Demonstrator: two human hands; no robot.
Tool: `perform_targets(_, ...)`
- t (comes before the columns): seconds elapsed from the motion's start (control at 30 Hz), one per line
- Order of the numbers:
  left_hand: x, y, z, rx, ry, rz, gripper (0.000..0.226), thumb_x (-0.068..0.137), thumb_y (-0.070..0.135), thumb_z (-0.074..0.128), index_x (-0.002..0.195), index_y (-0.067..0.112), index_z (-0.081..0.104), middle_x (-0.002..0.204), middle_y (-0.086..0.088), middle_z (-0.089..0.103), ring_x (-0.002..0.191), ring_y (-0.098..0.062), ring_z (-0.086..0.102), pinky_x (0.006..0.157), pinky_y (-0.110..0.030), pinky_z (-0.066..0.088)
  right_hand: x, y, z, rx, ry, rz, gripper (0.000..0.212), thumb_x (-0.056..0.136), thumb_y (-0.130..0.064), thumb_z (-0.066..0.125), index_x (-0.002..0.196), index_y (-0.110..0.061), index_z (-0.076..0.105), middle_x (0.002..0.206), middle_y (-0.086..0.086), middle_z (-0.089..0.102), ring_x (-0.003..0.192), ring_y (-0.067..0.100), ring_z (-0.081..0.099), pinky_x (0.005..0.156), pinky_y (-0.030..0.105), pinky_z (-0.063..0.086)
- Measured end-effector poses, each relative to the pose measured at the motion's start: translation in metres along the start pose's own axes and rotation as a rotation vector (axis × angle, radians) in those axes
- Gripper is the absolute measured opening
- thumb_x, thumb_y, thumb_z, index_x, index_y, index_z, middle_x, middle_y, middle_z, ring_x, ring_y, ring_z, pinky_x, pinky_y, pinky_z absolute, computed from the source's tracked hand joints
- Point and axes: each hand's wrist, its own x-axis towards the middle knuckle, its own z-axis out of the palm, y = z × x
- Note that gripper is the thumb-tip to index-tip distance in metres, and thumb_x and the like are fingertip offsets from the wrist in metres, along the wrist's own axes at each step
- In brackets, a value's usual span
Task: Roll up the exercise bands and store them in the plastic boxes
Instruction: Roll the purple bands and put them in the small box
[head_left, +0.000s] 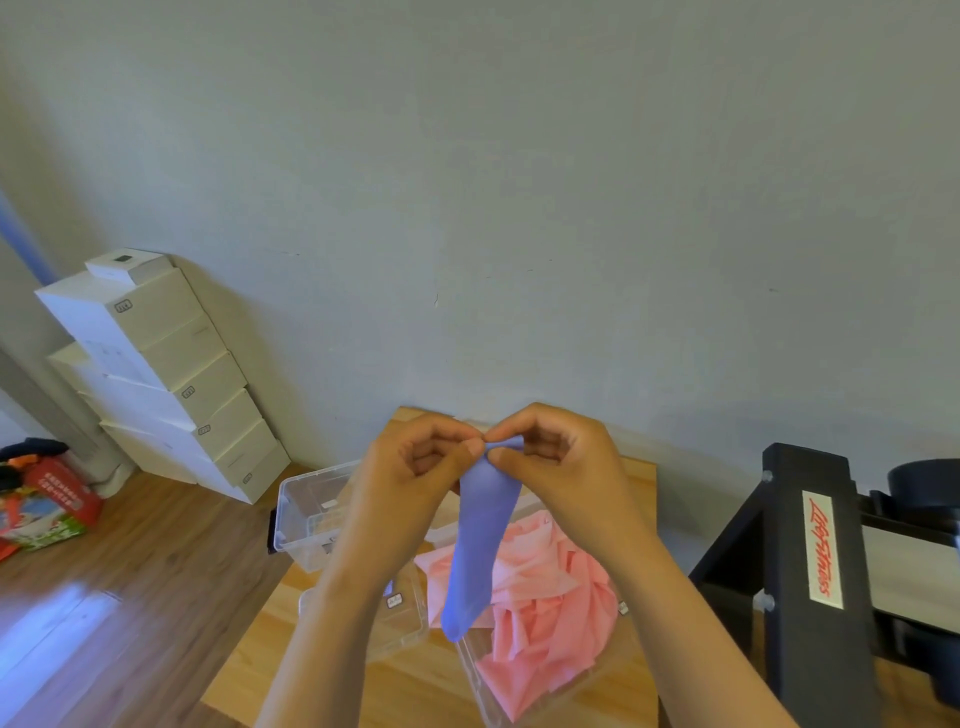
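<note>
Here, in the middle of the frame, both hands meet at the top end of a purple exercise band (484, 525). The left hand (415, 465) has its fingers curled and pinches the band's upper edge between thumb and fingertips; the right hand (553, 457) does the same just beside it, so the two thumbs nearly touch. A short fold of purple sticks out to the right of the pinch, under the right hand's fingers. From there the band hangs straight down as a narrow strip, its lower end dangling in the lower centre of the frame, in front of the boxes.

Behind and to the right of the hanging strip lies a loose heap of pink bands (550, 608), crumpled inside a clear plastic box (475, 683) at the bottom centre. A second clear box (284, 512) stands open to the left of the hands, and a third clear box (410, 631), bearing a small label, sits below it, partly hidden by the left forearm. All three rest on a light wooden table (270, 649).

At the left of the frame a stack of white cartons (156, 374) leans against the grey wall, with a colourful bag (44, 512) on the wooden floor at the far left edge. At the right stands a black frame (800, 597) with a label in red lettering.
</note>
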Motion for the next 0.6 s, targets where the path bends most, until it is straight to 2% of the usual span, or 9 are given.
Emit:
perform_targets(0.2, -0.0018, -0.0017, -0.0020, -0.005, 0.045, 0.024, 0.017, 0.079, -0.003, 0.072, 0.086, 0.013, 0.072, 0.094, -0.014, 0.071, 0.075, -0.010, 0.069, 0.069, -0.017, 0.053, 0.0045, 0.0020, -0.0053, 0.050, -0.097, 0.087, 0.023, 0.081, 0.004, 0.069, 0.085, -0.019, 0.066, 0.081, -0.011, 0.073, 0.081, 0.007, 0.069, 0.070, 0.017, 0.051)
perform_targets(0.37, -0.0023, -0.0033, 0.0000, 0.000, 0.065, 0.033, 0.014, 0.081, -0.001, 0.071, 0.090, 0.010, 0.070, 0.098, -0.016, 0.068, 0.081, -0.012, 0.069, 0.072, -0.017, 0.053, 0.0048, 0.0040, -0.0039, 0.068, -0.025, 0.052, 0.017, 0.082, 0.003, 0.068, 0.080, -0.014, 0.068, 0.076, -0.013, 0.072, 0.080, 0.006, 0.069, 0.070, 0.018, 0.051)
perform_targets(0.43, -0.0023, -0.0022, 0.0015, -0.018, 0.033, 0.025, 0.008, 0.086, 0.004, 0.066, 0.089, 0.009, 0.071, 0.093, -0.011, 0.071, 0.081, -0.010, 0.069, 0.070, -0.015, 0.052, 0.0049, 0.0034, -0.0032, 0.052, -0.004, 0.031, 0.022, 0.082, 0.005, 0.068, 0.079, -0.016, 0.068, 0.076, -0.012, 0.072, 0.081, 0.009, 0.070, 0.072, 0.019, 0.053)
perform_targets(0.5, -0.0024, -0.0013, 0.0029, -0.038, 0.005, 0.014, 0.013, 0.090, 0.004, 0.061, 0.086, 0.011, 0.072, 0.085, 0.000, 0.074, 0.078, -0.007, 0.070, 0.066, -0.014, 0.051, 0.0051, 0.0020, -0.0032, 0.039, 0.003, 0.016, 0.024, 0.081, 0.007, 0.067, 0.077, -0.017, 0.068, 0.075, -0.013, 0.072, 0.080, 0.006, 0.070, 0.071, 0.016, 0.051)
perform_targets(0.6, -0.0015, -0.0027, 0.0029, -0.032, 0.015, 0.014, 0.014, 0.088, 0.001, 0.063, 0.089, 0.010, 0.073, 0.089, -0.002, 0.075, 0.082, -0.009, 0.071, 0.070, -0.015, 0.051, 0.0041, 0.0024, -0.0026, 0.026, 0.005, 0.004, 0.027, 0.080, 0.009, 0.066, 0.076, -0.018, 0.068, 0.075, -0.013, 0.072, 0.081, 0.006, 0.070, 0.072, 0.015, 0.050)
